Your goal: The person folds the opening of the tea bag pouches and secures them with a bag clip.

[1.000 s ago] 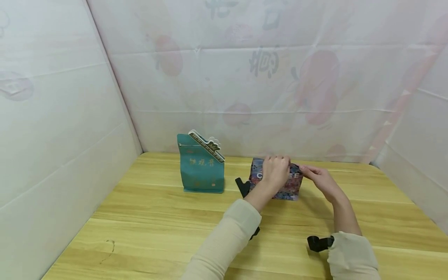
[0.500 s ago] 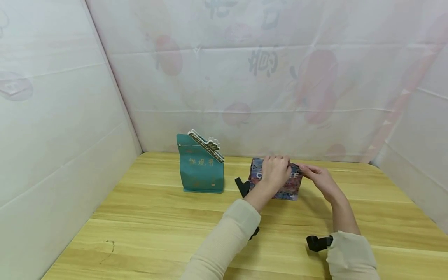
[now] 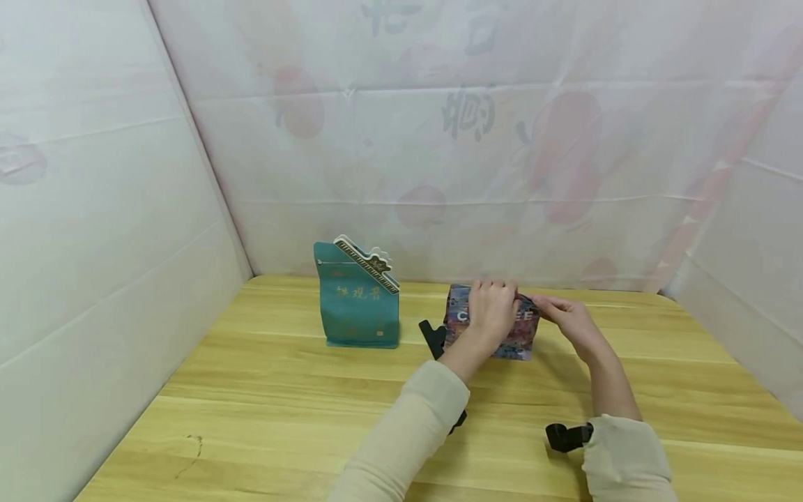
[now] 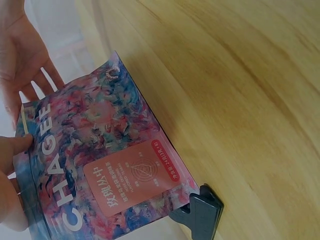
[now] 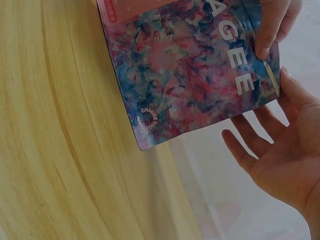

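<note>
CHAGEE pouch [image 4: 100,125] stands upright on wooden table [image 3: 263,418], right of teal pouch [image 3: 357,314]. Left hand [image 3: 492,315]: curled fingers grip top edge. Right hand [image 3: 576,328]: thumb and finger pinch top corner, others spread. Black clip [image 4: 206,214]: beside pouch's lower left corner.

Pouch [image 4: 107,112]: white CHAGEE
Pink label [image 4: 120,185] on pouch: 玫瑰丛中, 24克(3克×8)
Teal bag [image 3: 357,317], pouch's 9 o'clock in head view: 铁观音

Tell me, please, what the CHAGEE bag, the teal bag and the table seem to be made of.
The CHAGEE bag looks like smooth plastic or foil film: crisp edges, faint sheen. The teal bag seems matte film or coated paper, without bright highlights. The table shows grain: satin wood or perhaps laminate.
</note>
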`<state>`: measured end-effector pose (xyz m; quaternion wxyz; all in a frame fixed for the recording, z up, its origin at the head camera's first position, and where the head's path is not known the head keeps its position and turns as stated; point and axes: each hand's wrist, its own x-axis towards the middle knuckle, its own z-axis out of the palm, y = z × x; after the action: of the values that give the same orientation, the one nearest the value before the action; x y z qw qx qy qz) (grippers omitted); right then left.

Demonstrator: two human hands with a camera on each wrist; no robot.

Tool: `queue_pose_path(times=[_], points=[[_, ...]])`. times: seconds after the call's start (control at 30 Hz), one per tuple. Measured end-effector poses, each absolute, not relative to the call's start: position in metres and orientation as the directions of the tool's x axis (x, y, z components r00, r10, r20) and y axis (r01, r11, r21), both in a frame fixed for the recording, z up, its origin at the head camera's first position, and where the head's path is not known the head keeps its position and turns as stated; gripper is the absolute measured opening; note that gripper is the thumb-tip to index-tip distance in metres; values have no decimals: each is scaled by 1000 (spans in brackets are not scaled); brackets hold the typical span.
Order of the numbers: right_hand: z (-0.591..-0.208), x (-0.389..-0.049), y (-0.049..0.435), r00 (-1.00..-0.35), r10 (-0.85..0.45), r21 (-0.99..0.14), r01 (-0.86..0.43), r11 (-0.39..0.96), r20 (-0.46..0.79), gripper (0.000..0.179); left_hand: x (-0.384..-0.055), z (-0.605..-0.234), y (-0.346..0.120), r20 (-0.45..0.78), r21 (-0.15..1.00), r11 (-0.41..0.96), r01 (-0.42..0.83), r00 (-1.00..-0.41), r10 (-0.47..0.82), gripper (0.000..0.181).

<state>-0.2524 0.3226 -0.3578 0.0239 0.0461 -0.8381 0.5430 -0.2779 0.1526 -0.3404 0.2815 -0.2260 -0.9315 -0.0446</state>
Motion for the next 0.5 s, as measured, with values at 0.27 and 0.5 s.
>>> queue_pose_path(times=[0.27,0.5], points=[[-357,-251,320,-995,-73,-919,-90,385,67,64,-277,-341,153,547,-50,895,444,-738,396,15],[-355,-249,317,-991,-122,-893,-106,438,58,62,-276,-340,155,503,-44,900,433,-769,394,15]])
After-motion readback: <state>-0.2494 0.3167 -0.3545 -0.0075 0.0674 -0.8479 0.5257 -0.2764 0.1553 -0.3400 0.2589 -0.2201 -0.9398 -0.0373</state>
